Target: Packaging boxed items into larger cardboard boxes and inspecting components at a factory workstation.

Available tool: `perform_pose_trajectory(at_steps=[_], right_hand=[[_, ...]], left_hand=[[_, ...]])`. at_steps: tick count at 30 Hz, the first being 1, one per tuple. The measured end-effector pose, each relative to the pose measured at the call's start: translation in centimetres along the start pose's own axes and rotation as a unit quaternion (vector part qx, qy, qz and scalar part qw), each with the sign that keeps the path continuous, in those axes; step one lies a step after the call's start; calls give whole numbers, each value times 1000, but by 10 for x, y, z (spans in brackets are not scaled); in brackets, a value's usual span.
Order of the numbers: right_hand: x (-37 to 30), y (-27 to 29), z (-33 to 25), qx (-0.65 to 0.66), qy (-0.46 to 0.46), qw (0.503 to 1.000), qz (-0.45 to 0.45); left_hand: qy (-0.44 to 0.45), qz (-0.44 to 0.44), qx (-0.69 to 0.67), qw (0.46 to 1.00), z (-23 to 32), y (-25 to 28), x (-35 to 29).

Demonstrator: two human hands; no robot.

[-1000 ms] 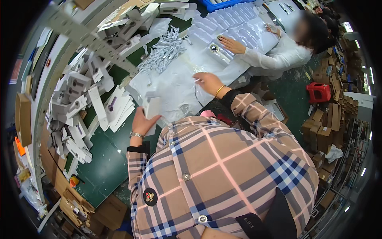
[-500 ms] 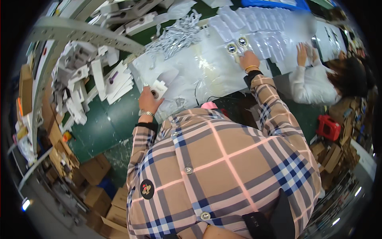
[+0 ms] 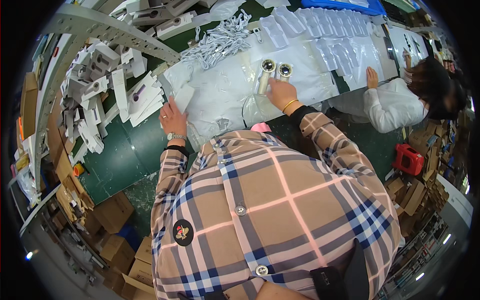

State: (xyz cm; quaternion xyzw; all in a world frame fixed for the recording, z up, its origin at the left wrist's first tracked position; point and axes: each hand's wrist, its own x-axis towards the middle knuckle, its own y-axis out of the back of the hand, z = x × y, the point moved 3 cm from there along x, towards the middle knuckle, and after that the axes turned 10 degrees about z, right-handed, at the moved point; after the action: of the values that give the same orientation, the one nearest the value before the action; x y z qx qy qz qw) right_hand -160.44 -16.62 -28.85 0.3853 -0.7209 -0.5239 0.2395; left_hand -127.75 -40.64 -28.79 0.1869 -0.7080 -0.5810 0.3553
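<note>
My left hand [image 3: 173, 117] is closed on the lower edge of a small white box [image 3: 185, 98] over the plastic-covered table [image 3: 220, 90]. To the right, my right hand [image 3: 281, 94] has its fingers around two small handheld devices that look like mini fans. One pale fan [image 3: 263, 83] has a round black head and a handle pointing toward me. The other fan [image 3: 284, 71] lies just right of it, with its handle partly behind my fingers. A tangled heap of white cables [image 3: 220, 45] lies beyond, between my hands.
Clear plastic trays [image 3: 320, 25] line the far right. White boxes [image 3: 95, 90] and flat cartons [image 3: 146, 100] pile up at left, beside a metal post [image 3: 115, 30]. A co-worker [image 3: 395, 102] sits at right. A red jug [image 3: 409, 159] stands below, right.
My right hand has moved left and nearer with both fans. My left hand has shifted left with the white box, which now shows a plain face instead of a dark round mark.
</note>
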Motion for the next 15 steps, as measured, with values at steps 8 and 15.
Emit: perform_pose_trajectory(at_steps=[8,15], right_hand=[[-9,-27,-42,52,55,994,-81],[55,-18,-31,-222,235,929,179]], left_hand=[[-66,-140,-112,982,3,6,-31],[-41,-193,-177,964,-5,-1,-37]])
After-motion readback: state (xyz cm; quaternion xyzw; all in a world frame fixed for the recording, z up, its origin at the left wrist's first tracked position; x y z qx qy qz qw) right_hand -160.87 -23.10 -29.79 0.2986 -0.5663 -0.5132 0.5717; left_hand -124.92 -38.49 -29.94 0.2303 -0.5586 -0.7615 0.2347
